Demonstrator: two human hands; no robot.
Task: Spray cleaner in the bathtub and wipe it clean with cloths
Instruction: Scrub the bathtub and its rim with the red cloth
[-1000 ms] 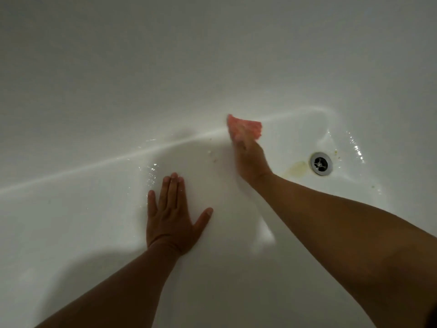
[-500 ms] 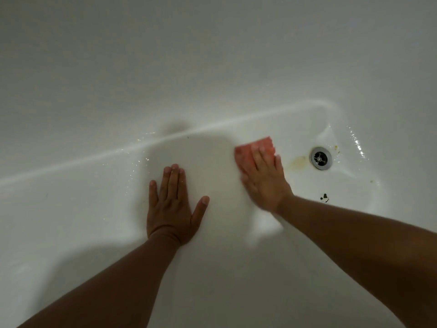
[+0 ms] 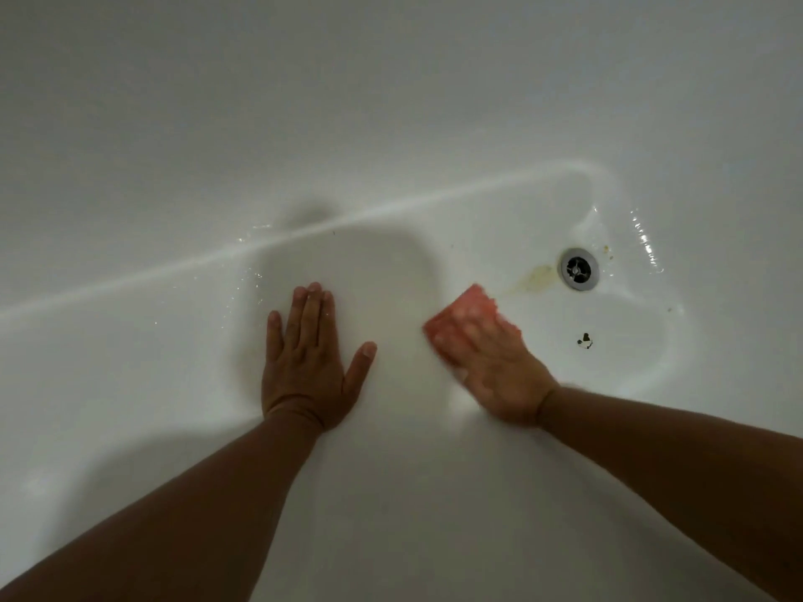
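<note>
Hands (image 3: 306,367) (image 3: 504,375) two, cloth (image 3: 471,302) one, drain (image 3: 579,269) one.

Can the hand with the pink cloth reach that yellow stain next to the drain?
Probably yes. The right hand presses the pink cloth flat on the tub floor, and the yellow stain lies just past the cloth's far edge, beside the drain. Nothing stands between them.

open bathtub floor (image 3: 391,493) between left hand (image 3: 304,367) and right hand (image 3: 499,367), drain (image 3: 579,268) and dark speck (image 3: 585,341) just beyond, sloping wall behind
</note>
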